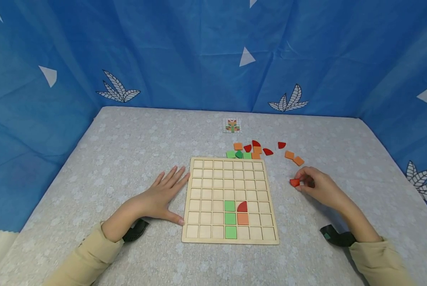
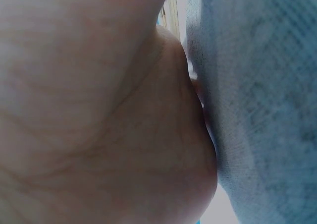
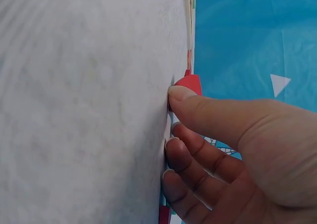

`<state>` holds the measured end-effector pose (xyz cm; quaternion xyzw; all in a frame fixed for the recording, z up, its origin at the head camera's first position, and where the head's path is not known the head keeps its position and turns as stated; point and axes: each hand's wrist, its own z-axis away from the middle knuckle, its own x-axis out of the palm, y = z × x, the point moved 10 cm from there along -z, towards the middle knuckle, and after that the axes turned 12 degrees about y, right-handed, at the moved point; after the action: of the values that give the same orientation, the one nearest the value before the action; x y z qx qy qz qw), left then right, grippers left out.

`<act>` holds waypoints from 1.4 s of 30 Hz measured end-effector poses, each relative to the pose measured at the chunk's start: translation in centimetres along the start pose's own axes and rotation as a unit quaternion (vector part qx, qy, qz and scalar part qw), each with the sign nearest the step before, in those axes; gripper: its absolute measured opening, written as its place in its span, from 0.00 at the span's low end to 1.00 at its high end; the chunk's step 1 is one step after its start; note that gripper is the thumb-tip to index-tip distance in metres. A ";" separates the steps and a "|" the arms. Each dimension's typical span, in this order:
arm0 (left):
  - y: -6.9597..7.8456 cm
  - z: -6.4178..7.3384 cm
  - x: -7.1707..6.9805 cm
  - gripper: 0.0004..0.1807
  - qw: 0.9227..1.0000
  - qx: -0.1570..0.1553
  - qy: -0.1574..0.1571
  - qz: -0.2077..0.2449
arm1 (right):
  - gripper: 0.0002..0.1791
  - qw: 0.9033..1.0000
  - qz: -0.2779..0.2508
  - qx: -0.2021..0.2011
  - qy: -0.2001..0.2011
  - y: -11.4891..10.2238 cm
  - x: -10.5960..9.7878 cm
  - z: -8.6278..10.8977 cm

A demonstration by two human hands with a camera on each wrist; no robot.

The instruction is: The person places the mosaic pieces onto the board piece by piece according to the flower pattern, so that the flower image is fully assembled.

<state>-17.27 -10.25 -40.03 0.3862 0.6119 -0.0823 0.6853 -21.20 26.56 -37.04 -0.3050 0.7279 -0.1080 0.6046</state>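
My right hand (image 1: 317, 184) pinches a red quarter-circle tile (image 1: 294, 182) between thumb and fingers, right of the board. In the right wrist view, the tile (image 3: 192, 83) shows past the thumb tip, close to the tablecloth. The left hand (image 1: 160, 196) lies spread on the table, fingertips and thumb at the left edge of a wooden grid board (image 1: 187, 198). Three light green squares (image 1: 229, 218) run up the board's middle column. Just right of them lie an orange square (image 1: 243, 219) and, above it, a red quarter-circle (image 1: 242, 206). Mostly palm fills the left wrist view.
Behind the board lie loose tiles: orange squares (image 1: 238, 146), red quarter-circles (image 1: 268, 151), light green squares (image 1: 230, 154) and a dark green piece (image 1: 239, 154). Two more orange squares (image 1: 298, 161) lie to the right. A small pattern card (image 1: 231, 125) sits farther back, before a blue curtain (image 1: 199, 55).
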 end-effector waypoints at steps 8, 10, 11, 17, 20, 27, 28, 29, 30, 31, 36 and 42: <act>0.1 0.0 -0.1 0.69 1.000 0.000 0.001 -0.001 | 0.14 1.000 -0.009 -0.015 0.004 -0.6 0.2 0.1; 0.2 0.0 -0.1 0.69 1.000 0.000 0.001 -0.001 | 0.14 1.000 -0.010 -0.023 0.006 -0.8 0.2 0.1; 0.2 0.0 -0.1 0.69 1.000 0.000 0.001 -0.001 | 0.14 1.000 -0.011 -0.027 0.009 -0.9 0.2 0.1; 0.2 0.0 -0.1 0.69 1.000 -0.001 -0.001 -0.002 | 0.11 0.999 -0.019 -0.022 0.018 -1.1 0.2 0.0; 0.1 0.0 -0.1 0.69 1.000 -0.001 -0.001 -0.002 | 0.10 0.999 -0.029 -0.017 0.020 -1.3 0.1 -0.1; 0.2 0.0 0.0 0.69 1.000 0.001 -0.002 -0.004 | 0.11 0.994 -0.083 -0.063 0.027 -3.5 -0.4 0.1; 0.2 0.0 0.0 0.69 1.000 0.001 -0.003 -0.005 | 0.12 0.993 -0.089 -0.072 0.026 -3.9 -0.4 0.1; 0.1 0.0 0.0 0.69 1.000 0.001 -0.002 -0.005 | 0.12 0.992 -0.094 -0.080 0.024 -4.4 -0.4 0.1; 0.1 0.0 0.0 0.69 1.000 0.000 -0.002 -0.004 | 0.13 0.991 -0.097 -0.087 0.021 -4.9 -0.3 0.2; 0.1 -0.1 0.0 0.69 1.000 0.000 -0.002 -0.005 | 0.14 0.990 -0.098 -0.094 0.020 -5.3 -0.3 0.2; 0.0 -0.1 0.0 0.69 1.000 0.000 -0.001 -0.004 | 0.16 0.991 -0.107 -0.085 -0.003 -6.8 0.1 0.5; 0.0 0.1 0.0 0.69 1.000 0.005 0.006 -0.007 | 0.13 0.985 -0.166 -0.034 -0.038 -7.9 1.5 1.0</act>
<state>-17.25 -10.31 -40.08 0.3858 0.6183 -0.0880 0.6790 -17.90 19.61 -34.34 -0.4458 0.6470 -0.1706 0.5946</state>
